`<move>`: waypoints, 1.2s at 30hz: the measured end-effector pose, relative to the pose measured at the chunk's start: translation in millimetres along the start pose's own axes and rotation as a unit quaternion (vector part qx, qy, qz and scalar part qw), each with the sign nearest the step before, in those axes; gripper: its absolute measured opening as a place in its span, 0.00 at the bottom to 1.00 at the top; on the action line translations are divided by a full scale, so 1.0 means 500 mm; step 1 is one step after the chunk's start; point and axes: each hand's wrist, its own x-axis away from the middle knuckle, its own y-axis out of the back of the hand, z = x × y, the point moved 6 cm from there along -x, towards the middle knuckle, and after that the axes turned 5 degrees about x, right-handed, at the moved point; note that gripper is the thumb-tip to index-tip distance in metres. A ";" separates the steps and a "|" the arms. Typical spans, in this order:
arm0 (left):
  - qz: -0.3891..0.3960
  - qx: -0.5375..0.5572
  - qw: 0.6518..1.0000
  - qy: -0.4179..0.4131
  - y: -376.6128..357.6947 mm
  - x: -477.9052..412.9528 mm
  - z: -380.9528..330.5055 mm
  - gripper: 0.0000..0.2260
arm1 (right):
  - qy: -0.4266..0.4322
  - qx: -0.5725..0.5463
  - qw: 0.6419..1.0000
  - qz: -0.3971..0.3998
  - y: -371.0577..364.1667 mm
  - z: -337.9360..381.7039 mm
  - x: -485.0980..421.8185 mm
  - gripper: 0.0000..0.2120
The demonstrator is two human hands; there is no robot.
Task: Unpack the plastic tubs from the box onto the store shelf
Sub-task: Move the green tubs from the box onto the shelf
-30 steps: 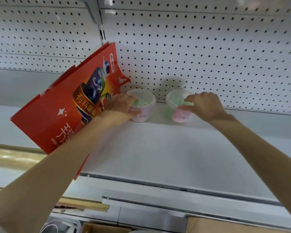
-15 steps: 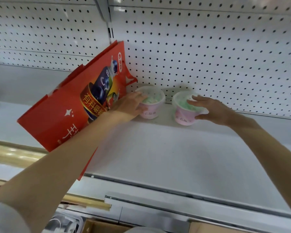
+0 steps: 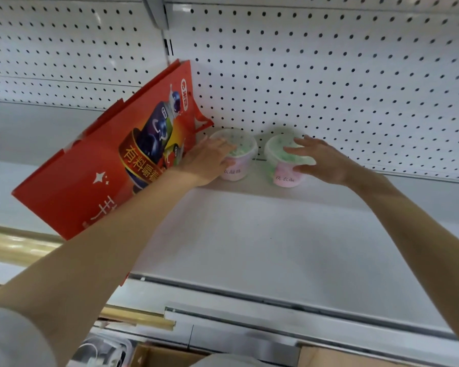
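Reader: Tubs, position?
Legend: Left tub (image 3: 237, 161) and right tub (image 3: 285, 172) stand upright on the shelf (image 3: 249, 242), side by side but apart, at the foot of the pegboard (image 3: 329, 75).
Reader: Hands?
Legend: Left hand (image 3: 207, 162), fingers together and nearly straight, rests against the left tub. Right hand (image 3: 321, 162), fingers spread apart, lies over the right tub's lid and wall. Red carton (image 3: 104, 168) leans tilted before the pegboard, just beside the left tub.

Both arms outstretched, left hand (image 3: 208, 161) and right hand (image 3: 321, 161) loosely spread.
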 end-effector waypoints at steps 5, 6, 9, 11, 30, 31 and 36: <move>0.015 0.038 0.999 0.008 -0.004 -0.004 0.008 0.24 | -0.016 0.005 1.000 -0.022 -0.002 -0.006 0.018 0.26; 0.025 0.053 0.998 0.017 -0.008 -0.003 0.011 0.22 | -0.029 0.024 0.999 -0.033 -0.008 -0.010 0.021 0.25; 0.021 0.057 0.998 0.022 -0.014 -0.008 0.013 0.21 | -0.055 0.082 0.992 -0.079 -0.012 0.001 0.030 0.23; 0.021 0.051 0.998 0.026 -0.017 -0.010 0.013 0.21 | -0.056 0.110 0.987 -0.107 -0.011 0.013 0.030 0.23; 0.038 0.065 0.995 0.064 -0.031 -0.009 0.012 0.21 | -0.066 0.028 0.995 -0.071 -0.018 0.015 0.008 0.22; 0.040 0.065 0.995 0.063 -0.030 -0.009 0.011 0.21 | -0.065 0.031 0.995 -0.068 -0.017 0.016 0.008 0.22; 0.028 0.012 0.998 0.048 -0.035 -0.002 0.004 0.24 | -0.062 0.070 0.994 -0.058 -0.014 0.027 0.009 0.22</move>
